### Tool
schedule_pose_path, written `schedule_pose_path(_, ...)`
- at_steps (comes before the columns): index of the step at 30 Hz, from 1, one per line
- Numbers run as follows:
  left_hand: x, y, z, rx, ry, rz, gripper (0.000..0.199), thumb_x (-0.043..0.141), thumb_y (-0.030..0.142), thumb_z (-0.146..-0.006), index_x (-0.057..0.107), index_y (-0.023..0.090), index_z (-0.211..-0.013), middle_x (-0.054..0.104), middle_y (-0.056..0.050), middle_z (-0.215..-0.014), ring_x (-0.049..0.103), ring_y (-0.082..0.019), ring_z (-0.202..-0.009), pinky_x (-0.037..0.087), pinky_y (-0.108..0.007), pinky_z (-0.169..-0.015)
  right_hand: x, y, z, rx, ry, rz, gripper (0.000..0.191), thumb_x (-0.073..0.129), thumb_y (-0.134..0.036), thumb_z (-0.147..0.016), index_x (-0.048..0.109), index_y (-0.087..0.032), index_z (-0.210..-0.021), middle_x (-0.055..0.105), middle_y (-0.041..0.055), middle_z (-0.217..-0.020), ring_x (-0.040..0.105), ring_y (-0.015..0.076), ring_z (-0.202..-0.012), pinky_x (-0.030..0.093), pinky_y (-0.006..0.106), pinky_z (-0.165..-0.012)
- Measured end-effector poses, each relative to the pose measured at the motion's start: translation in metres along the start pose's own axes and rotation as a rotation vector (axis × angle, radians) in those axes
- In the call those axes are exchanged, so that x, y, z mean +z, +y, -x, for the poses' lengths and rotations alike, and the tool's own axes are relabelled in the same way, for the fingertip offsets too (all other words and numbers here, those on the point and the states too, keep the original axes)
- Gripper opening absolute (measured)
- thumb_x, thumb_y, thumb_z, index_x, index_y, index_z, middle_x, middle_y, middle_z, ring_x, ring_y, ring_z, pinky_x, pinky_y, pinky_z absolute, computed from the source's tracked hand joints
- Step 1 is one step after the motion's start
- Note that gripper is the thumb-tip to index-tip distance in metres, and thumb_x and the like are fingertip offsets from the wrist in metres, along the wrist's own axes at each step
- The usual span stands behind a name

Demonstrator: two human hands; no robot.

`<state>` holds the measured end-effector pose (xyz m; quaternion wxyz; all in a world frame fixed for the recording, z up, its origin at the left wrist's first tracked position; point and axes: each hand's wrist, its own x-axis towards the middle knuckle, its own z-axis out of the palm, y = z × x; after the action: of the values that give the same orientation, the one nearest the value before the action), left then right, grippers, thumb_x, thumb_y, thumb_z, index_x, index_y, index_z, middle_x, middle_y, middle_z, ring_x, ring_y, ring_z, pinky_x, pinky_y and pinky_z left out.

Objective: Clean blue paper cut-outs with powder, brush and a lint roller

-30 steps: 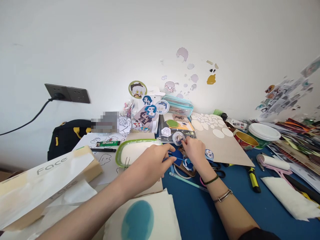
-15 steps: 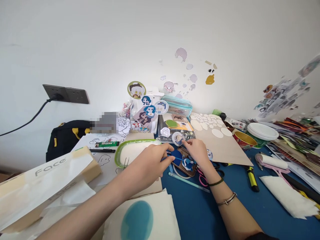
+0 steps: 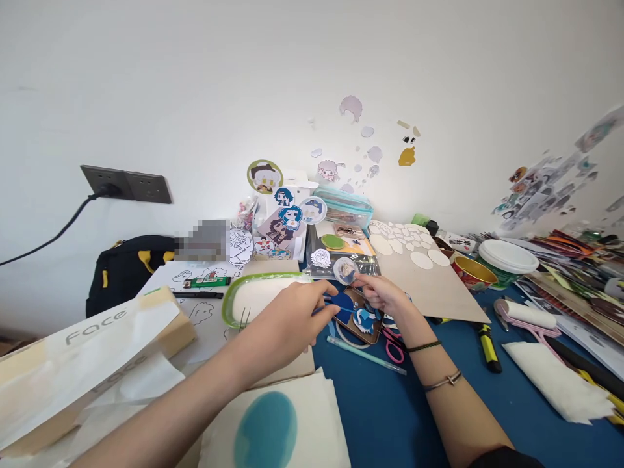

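Note:
My left hand (image 3: 305, 313) is closed in a pinch around a thin blue stick-like tool (image 3: 340, 308); its exact kind is not clear. It points right, above a brown tray (image 3: 370, 336) holding a dark blue disc (image 3: 347, 305) and a blue-and-white paper piece (image 3: 364, 319). With fingertips pinched at its lower right edge, my right hand (image 3: 383, 296) holds a round character cutout (image 3: 345, 270). Left of the tray, partly behind my left hand, lies a green-rimmed dish (image 3: 229, 305) with white contents.
Pink-handled scissors (image 3: 394, 348) and a pale teal pen (image 3: 365, 356) lie near the tray. A beige board with cut-out shapes (image 3: 439, 286) is behind, a yellow highlighter (image 3: 489, 348) to the right. At left stands a tissue box (image 3: 97, 351); in front, paper with a teal oval (image 3: 266, 429).
My right hand has shifted slightly, showing more of its curled fingers and of the tray. The left hand stays nearly still. The whole view has drifted a little.

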<state>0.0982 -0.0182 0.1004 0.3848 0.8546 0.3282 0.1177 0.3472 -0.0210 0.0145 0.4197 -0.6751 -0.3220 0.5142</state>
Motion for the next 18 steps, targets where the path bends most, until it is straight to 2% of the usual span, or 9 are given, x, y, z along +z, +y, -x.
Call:
schedule_pose_path(5,0.001,0.001,0.001,-0.005,-0.010,-0.005,0.035,0.041,0.039,-0.090,0.057,0.019,-0.113,0.060,0.003,-0.062,0.054,-0.013,-0.041,0.041,-0.024,-0.047,0.003,-0.003,0.009,0.069,-0.100,-0.256,0.029,0.040,-0.033,-0.097,0.053,-0.015,-0.078,0.025,-0.0137,-0.037,0.008,0.0033,-0.031,0.011,0.014,-0.028)
schedule_pose_path(8,0.001,0.005,0.002,-0.003,-0.016,-0.010,0.034,0.042,0.038,-0.091,0.057,0.019,-0.114,0.061,0.003,-0.064,0.052,-0.012,-0.040,0.041,-0.025,-0.048,0.009,-0.003,0.015,0.090,-0.134,-0.381,0.028,0.039,-0.032,-0.097,0.048,-0.017,-0.075,0.027,-0.0132,-0.038,0.010,0.0030,-0.030,0.012,0.013,-0.026)
schedule_pose_path(14,-0.002,0.013,0.007,-0.031,-0.023,-0.020,0.034,0.042,0.034,-0.092,0.058,0.018,-0.116,0.051,0.007,-0.051,0.055,-0.014,-0.042,0.040,-0.025,-0.051,0.016,0.001,0.020,0.093,-0.145,-0.552,0.025,0.046,-0.029,-0.094,0.041,-0.021,-0.072,0.030,-0.0127,-0.041,0.013,0.0023,-0.028,0.013,0.012,-0.025)
schedule_pose_path(18,-0.002,0.016,0.009,-0.025,-0.009,-0.016,0.033,0.042,0.033,-0.092,0.058,0.018,-0.116,0.051,0.007,-0.051,0.056,-0.014,-0.044,0.039,-0.025,-0.052,0.019,0.001,0.021,0.089,-0.135,-0.618,0.027,0.041,-0.026,-0.096,0.040,-0.021,-0.071,0.029,-0.0127,-0.041,0.014,0.0022,-0.028,0.013,0.012,-0.025)
